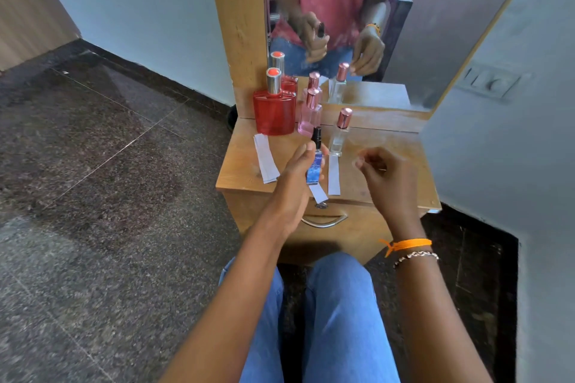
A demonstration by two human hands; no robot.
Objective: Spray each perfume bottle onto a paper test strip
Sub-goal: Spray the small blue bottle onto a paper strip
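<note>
Held upright in the left hand [300, 165] – a slim blue glass perfume bottle [315, 165] with black spray nozzle, fingers wrapped round its body, long axis running twelve to six. Directly beneath, at six o'clock of the bottle, a white paper test strip [318, 193] on the small wooden dresser top [389, 177] – nearest target, likely. Right hand [384, 171] at three o'clock, loosely curled, apparently holding nothing. Looks narrow, light, easily tipped

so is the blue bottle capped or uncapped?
Cannot tell. The blue bottle, gripped by the left hand, shows a black top, either cap or bare sprayer.
</note>
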